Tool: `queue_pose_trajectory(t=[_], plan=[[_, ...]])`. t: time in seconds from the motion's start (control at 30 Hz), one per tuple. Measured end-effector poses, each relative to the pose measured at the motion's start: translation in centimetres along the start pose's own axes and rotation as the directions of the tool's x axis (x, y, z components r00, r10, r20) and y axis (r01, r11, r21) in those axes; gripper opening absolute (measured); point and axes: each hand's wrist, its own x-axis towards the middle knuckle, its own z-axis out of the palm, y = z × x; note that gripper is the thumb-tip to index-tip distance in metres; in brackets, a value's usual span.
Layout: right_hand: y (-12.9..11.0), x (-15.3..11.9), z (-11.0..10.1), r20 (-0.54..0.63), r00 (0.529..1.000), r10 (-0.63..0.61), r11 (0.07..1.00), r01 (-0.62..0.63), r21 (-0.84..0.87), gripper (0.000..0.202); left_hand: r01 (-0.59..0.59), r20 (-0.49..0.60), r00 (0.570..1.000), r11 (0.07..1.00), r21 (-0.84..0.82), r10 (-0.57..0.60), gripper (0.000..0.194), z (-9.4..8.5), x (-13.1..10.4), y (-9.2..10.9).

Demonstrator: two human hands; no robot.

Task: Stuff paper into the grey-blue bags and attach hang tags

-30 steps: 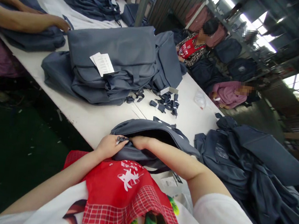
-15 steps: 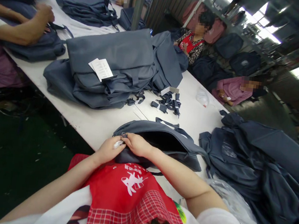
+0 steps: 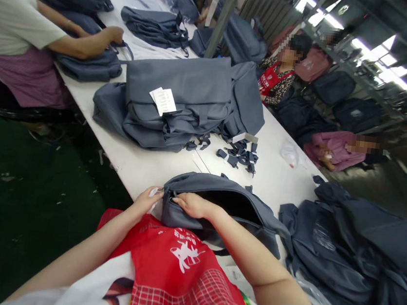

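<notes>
Dark blue-grey bag [image 3: 181, 217] at the table's near edge, right up against the wearer's red apron [image 3: 155, 254]. Mouth gapes, black inside; opening not closed. No paper tag seen on it, no wrapping round it. Whatever is inside is lost in shadow. Long axis runs left to right across the wearer's front, right end dropping a little nearer; mouth faces up. Left hand [image 3: 145, 201] at the left end, fingers drawn together by the corner with a small white piece [image 3: 153, 192] at them; cannot tell which is gripped. Right hand [image 3: 193, 205] curled over the near lip close to that end, thumb and fingers pinching the edge; fingertips partly hidden. Beyond, on the white table [image 3: 132, 166]: bundled straps [image 3: 227, 157], then stacked bags [image 3: 178, 78] with white tags [image 3: 164, 101] on top. To the right, a heap of dark bags [image 3: 344, 237], clear plastic [image 3: 326, 303] near it. Far left, a co-worker's hand [image 3: 113, 35] at another bag [image 3: 88, 63].
</notes>
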Motion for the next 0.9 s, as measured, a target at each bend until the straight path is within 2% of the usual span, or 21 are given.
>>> queue_pose_trajectory(t=[0.13,0.27,0.37,0.5,0.63,0.77,0.9], plan=[[1.4,1.6,0.5,0.051,0.999,-0.003,0.994,-0.003,0.109,0.04,-0.04,-0.017,0.999,0.999,0.025,0.04,0.039,0.7,0.8,0.3],[2.3,3.2,1.3,-0.013,0.999,0.039,0.992,-0.037,0.122,0.034,-0.106,-0.004,0.994,0.984,0.144,0.108,0.023,0.5,0.7,0.9],[2.3,3.8,1.5,-0.027,0.998,0.062,0.995,-0.06,0.078,0.034,-0.18,0.007,0.983,0.947,0.265,0.185,0.017,0.5,0.3,1.3],[2.2,4.2,1.6,-0.025,0.998,0.061,0.998,-0.061,0.001,0.033,-0.293,0.092,0.956,0.871,0.395,0.28,0.019,0.1,0.1,1.8],[2.0,4.5,1.5,0.021,0.998,0.067,0.994,-0.065,-0.083,0.035,-0.351,0.162,0.936,0.81,0.469,0.312,0.02,-0.3,0.2,1.8],[1.5,5.1,1.3,0.103,0.984,0.143,0.969,-0.118,-0.215,0.04,-0.368,0.184,0.93,0.767,0.526,0.32,0.024,0.0,0.1,1.3],[1.2,5.7,1.1,0.139,0.967,0.213,0.951,-0.173,-0.257,0.039,-0.351,0.15,0.933,0.735,0.58,0.327,0.026,0.5,-0.1,0.6]])
